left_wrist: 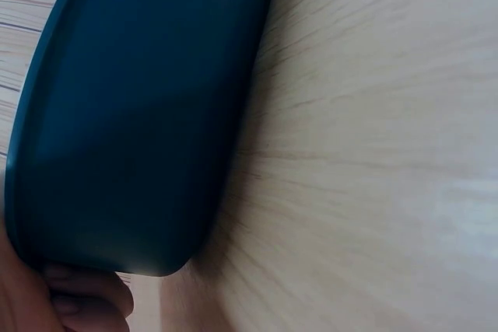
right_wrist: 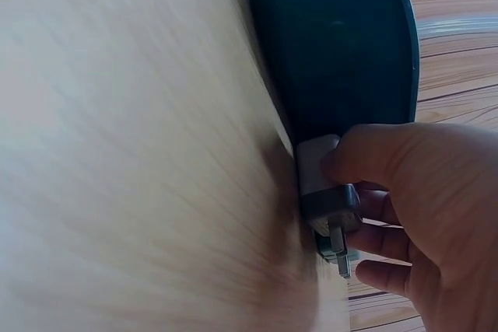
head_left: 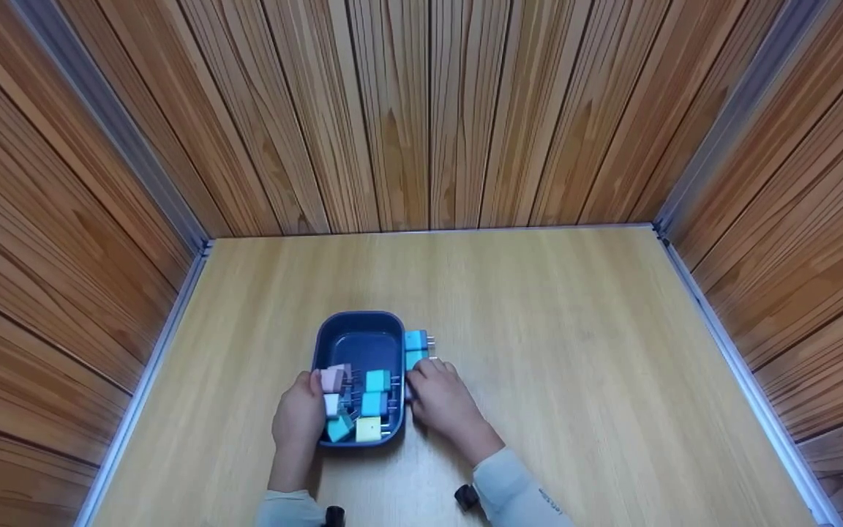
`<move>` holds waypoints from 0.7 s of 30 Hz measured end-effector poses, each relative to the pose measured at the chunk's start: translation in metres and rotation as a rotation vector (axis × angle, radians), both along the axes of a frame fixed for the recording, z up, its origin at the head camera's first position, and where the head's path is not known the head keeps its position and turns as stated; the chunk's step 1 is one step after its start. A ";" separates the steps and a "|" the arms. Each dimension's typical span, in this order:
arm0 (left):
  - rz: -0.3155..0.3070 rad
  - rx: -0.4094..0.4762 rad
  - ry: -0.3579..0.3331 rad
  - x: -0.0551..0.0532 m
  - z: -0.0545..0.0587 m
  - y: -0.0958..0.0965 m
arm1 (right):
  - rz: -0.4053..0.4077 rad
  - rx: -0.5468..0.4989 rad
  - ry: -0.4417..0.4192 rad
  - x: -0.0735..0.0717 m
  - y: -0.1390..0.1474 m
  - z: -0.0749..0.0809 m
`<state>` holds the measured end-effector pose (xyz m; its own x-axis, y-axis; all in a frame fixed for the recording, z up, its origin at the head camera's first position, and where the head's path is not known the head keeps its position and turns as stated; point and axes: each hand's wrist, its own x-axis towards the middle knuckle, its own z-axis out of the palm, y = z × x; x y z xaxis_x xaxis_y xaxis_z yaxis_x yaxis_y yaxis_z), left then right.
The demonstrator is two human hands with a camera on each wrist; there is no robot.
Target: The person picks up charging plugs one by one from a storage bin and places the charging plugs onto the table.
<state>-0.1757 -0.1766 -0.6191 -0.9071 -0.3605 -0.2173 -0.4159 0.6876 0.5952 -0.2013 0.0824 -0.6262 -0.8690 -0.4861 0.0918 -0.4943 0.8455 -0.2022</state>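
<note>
A dark blue plastic bin (head_left: 359, 320) stands on the table, with several plug-in chargers in its near half, such as a turquoise charger (head_left: 377, 380), a yellow charger (head_left: 368, 429) and a pink charger (head_left: 331, 380). My left hand (head_left: 300, 410) grips the bin's left wall, thumb at the rim and fingers against the outside. Along the outer right wall, my right hand (head_left: 445, 401) pinches a pale charger (right_wrist: 317, 165) with a dark prong end, held low by the tabletop. Just beyond those fingers, two turquoise chargers (head_left: 416, 340) lie against the wall, prongs facing right.
The light wooden table (head_left: 575, 351) is enclosed by wood-plank panels (head_left: 429, 110) at the back and both sides. Metal strips (head_left: 743, 388) run along its side edges.
</note>
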 end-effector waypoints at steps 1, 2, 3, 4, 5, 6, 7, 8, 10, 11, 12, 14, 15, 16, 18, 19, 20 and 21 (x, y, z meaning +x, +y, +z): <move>-0.001 0.002 0.002 0.000 0.000 0.000 | -0.001 -0.002 -0.003 0.000 0.000 0.000; -0.001 0.002 0.003 0.000 0.000 0.000 | -0.002 -0.004 -0.004 0.000 0.000 0.000; -0.003 0.004 0.004 0.000 0.000 0.000 | -0.003 -0.006 -0.006 0.000 0.000 0.000; -0.003 0.003 0.002 0.000 0.000 0.000 | -0.003 -0.008 -0.006 0.000 0.000 0.000; -0.005 0.005 0.001 0.000 0.000 0.000 | -0.001 -0.010 -0.006 0.000 0.000 0.000; -0.004 0.002 0.000 0.000 0.000 0.000 | -0.001 -0.010 -0.007 0.001 0.000 0.000; -0.006 0.003 0.001 0.000 0.000 0.000 | -0.002 -0.011 -0.006 0.001 0.000 -0.001; -0.005 0.002 0.002 0.000 0.000 0.000 | -0.003 -0.011 -0.003 0.001 0.000 -0.001; -0.007 -0.002 0.007 0.000 0.000 0.000 | -0.004 -0.009 0.006 0.002 0.000 -0.001; -0.008 -0.002 0.012 0.001 0.000 0.000 | -0.006 -0.007 0.012 0.002 0.000 -0.001; -0.008 -0.001 0.016 0.001 0.000 0.000 | -0.008 -0.005 0.020 0.002 0.000 -0.001; -0.006 0.001 0.021 0.001 0.000 0.000 | -0.010 -0.001 0.031 0.003 -0.001 0.000; -0.005 0.005 0.023 0.001 0.000 0.000 | -0.011 0.001 0.034 0.003 -0.001 -0.001; -0.003 0.007 0.022 0.001 0.000 0.000 | -0.012 0.000 0.035 0.003 -0.001 0.000; 0.000 0.012 0.018 0.001 0.000 0.000 | -0.016 -0.001 0.027 0.003 -0.001 0.000; 0.000 0.014 0.017 0.001 0.000 0.000 | -0.018 -0.002 0.021 0.003 0.000 0.000; 0.000 0.017 0.016 0.001 0.001 0.000 | -0.020 -0.005 0.015 0.004 0.000 0.001; -0.001 0.020 0.014 0.001 0.001 0.000 | -0.022 -0.008 0.010 0.003 0.000 0.002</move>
